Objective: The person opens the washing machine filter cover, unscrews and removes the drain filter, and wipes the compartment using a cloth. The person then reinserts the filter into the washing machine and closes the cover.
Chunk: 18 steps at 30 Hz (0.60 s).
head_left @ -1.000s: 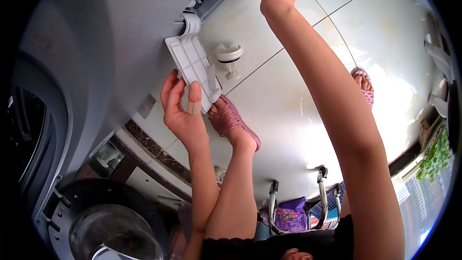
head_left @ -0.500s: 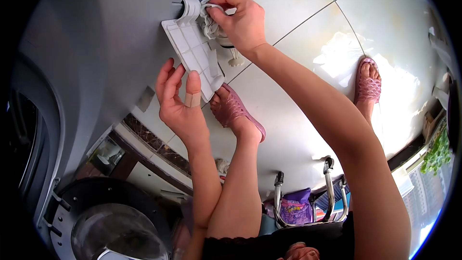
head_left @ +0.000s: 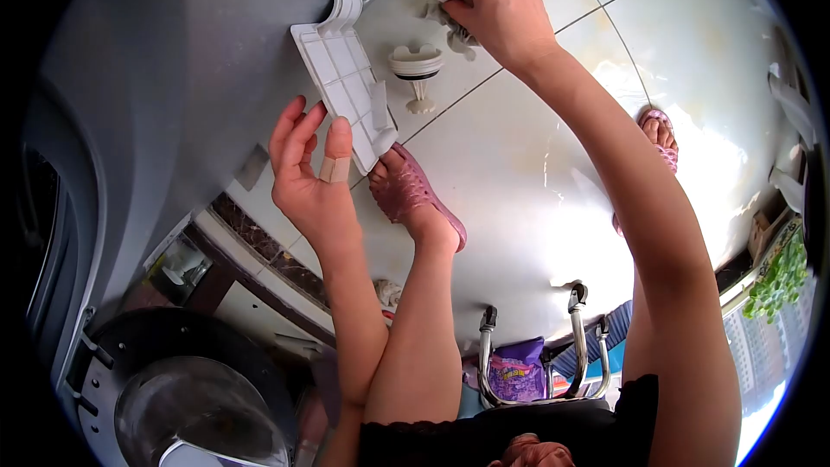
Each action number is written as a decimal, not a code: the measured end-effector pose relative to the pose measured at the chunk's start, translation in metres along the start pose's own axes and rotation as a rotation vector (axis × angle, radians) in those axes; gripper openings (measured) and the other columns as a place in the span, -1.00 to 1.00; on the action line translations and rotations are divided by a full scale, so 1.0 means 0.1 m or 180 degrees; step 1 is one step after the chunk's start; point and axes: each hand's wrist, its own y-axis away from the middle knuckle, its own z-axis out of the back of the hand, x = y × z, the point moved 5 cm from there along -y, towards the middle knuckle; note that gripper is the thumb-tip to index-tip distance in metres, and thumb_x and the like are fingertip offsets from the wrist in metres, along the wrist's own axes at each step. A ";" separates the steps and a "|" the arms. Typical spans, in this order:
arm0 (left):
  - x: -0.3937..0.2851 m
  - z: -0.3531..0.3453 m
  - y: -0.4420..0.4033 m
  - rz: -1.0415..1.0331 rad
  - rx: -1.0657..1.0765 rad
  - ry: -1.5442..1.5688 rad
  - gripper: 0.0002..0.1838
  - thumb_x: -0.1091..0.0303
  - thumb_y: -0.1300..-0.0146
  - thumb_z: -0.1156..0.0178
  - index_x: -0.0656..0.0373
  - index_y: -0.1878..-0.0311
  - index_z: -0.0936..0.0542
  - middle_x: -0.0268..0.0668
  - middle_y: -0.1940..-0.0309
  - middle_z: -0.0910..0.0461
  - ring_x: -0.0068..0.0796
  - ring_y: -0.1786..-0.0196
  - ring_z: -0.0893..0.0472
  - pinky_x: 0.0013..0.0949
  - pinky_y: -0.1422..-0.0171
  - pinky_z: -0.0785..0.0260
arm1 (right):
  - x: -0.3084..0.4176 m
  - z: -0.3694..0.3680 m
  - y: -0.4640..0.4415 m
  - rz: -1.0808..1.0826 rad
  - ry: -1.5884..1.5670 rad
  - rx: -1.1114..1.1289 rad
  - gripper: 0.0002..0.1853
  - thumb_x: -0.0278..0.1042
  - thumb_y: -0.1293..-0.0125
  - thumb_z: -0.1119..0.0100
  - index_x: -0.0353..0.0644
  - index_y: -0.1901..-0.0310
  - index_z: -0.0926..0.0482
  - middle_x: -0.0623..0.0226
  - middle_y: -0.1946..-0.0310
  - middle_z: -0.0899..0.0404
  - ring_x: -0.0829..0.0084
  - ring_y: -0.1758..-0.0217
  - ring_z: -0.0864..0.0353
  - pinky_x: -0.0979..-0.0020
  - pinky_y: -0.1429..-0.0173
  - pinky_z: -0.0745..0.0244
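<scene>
Right hand [head_left: 508, 19] grips gray cloth [head_left: 462, 40], swung clear of white flap [head_left: 344, 74], leaving it unobstructed; left hand [head_left: 313, 186] at its edge, hold unclear.

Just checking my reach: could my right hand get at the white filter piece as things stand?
Probably yes: your right hand is near the white filter piece, with nothing solid visible between them, though it holds a crumpled greyish cloth.

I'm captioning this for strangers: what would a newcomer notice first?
Probably the white ribbed flap, jutting from the grey machine beside the left hand. Next, the right hand pinching a crumpled greyish cloth at upper centre. Between flap and cloth, a white plug-like part rests on the tiled floor.
</scene>
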 end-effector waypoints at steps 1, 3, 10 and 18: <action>-0.01 0.00 -0.01 0.0014 0.0007 0.0001 -0.65 0.43 -0.31 -0.32 0.42 -0.10 -0.60 -0.23 -0.32 -0.46 -0.44 -0.15 -0.56 -0.37 -0.25 -0.42 | -0.07 -0.05 0.08 0.0103 0.0367 0.0222 -0.82 -0.45 -0.17 -0.33 -0.12 0.17 -0.71 0.40 0.17 -0.66 0.32 0.04 -0.61 0.28 0.03 -0.55; -0.03 -0.04 -0.03 0.0016 0.0035 -0.0002 -0.64 0.43 -0.32 -0.32 0.42 -0.11 -0.60 -0.23 -0.32 -0.45 -0.42 -0.17 -0.56 -0.35 -0.27 -0.41 | -0.06 -0.15 0.27 0.0527 0.0873 0.0295 -0.73 -0.43 -0.15 -0.35 -0.01 0.07 -0.70 0.46 0.11 -0.65 0.33 -0.19 -0.49 0.20 -0.20 -0.47; 0.00 -0.05 0.00 0.0118 0.0013 0.0192 -0.65 0.42 -0.33 -0.30 0.41 -0.12 -0.60 -0.23 -0.32 -0.45 -0.40 -0.21 -0.53 -0.33 -0.31 -0.39 | 0.03 -0.45 0.51 0.0343 -0.0237 0.0638 -0.64 -0.43 -0.17 -0.33 0.05 -0.03 -0.68 0.37 -0.09 -0.55 0.29 -0.25 -0.46 0.21 -0.28 -0.45; -0.02 -0.05 0.00 0.0025 -0.0070 0.0027 -0.65 0.44 -0.31 -0.32 0.38 -0.12 -0.61 -0.25 -0.31 -0.46 -0.44 -0.17 -0.54 -0.35 -0.28 -0.39 | -0.16 -0.19 0.40 0.0113 -0.1371 0.0539 -0.79 -0.43 -0.25 -0.28 -0.06 0.07 -0.71 0.29 -0.03 -0.63 0.23 -0.07 -0.62 0.26 -0.15 -0.52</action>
